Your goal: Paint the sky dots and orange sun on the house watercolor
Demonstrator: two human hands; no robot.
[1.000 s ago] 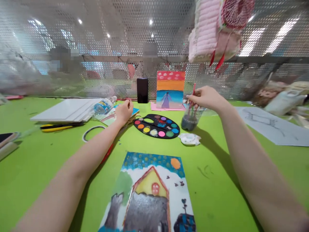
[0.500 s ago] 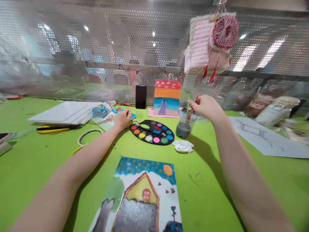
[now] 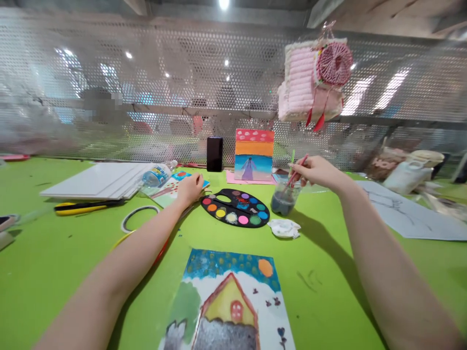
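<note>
My right hand (image 3: 315,172) pinches a pinkish-red paintbrush (image 3: 299,169), its lower end down in a clear plastic cup (image 3: 284,200) of dark grey water. A green brush (image 3: 292,158) also stands in the cup. My left hand (image 3: 190,189) lies with curled fingers on a small painting (image 3: 166,195), just left of the black paint palette (image 3: 233,208). Whatever may be under those fingers is hidden. Closest to me lies a painting of a yellow-gabled house (image 3: 226,301) under a blue sky with an orange sun. Beside the cup sits a crumpled white tissue (image 3: 284,228).
White boards (image 3: 98,181), a plastic bottle (image 3: 156,175), a yellow-black cutter (image 3: 83,207) and a tape roll (image 3: 136,218) lie left. A phone (image 3: 214,154) and sunset painting (image 3: 254,155) stand behind. A sketch (image 3: 404,206) lies right; a pink bag (image 3: 310,82) hangs from the mesh.
The view has tilted up a little, so the tabletop sits lower and further right. My right hand has dipped slightly, tilting the brush in the cup. My left hand keeps its place.
</note>
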